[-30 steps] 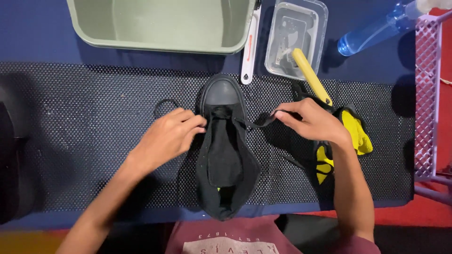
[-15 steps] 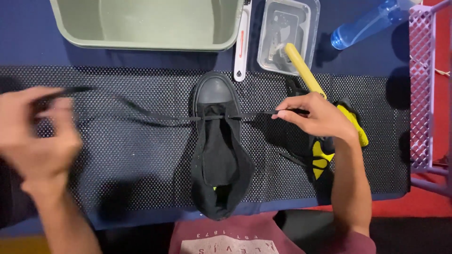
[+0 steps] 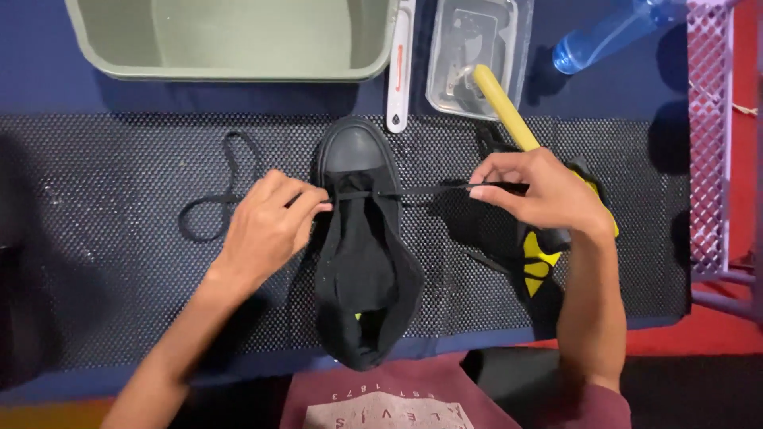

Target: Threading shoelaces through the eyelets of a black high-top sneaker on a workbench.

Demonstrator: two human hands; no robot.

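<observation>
The left hand [image 3: 266, 226] pinched the black lace [image 3: 429, 190] at the shoe's [image 3: 362, 262] left eyelets, fingers curled. The right hand [image 3: 540, 195], grip clamped on the lace's right end, pulled it taut.

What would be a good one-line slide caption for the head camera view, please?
Left hand and right hand pull a black lace taut across a black shoe on a dotted mat.

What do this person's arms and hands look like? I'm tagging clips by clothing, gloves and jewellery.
Both forearms are bare, with no sleeves reaching them. The left hand and right hand wear no gloves, and no rings, watch or bracelets show. A maroon printed shirt shows at the bottom edge.
</observation>
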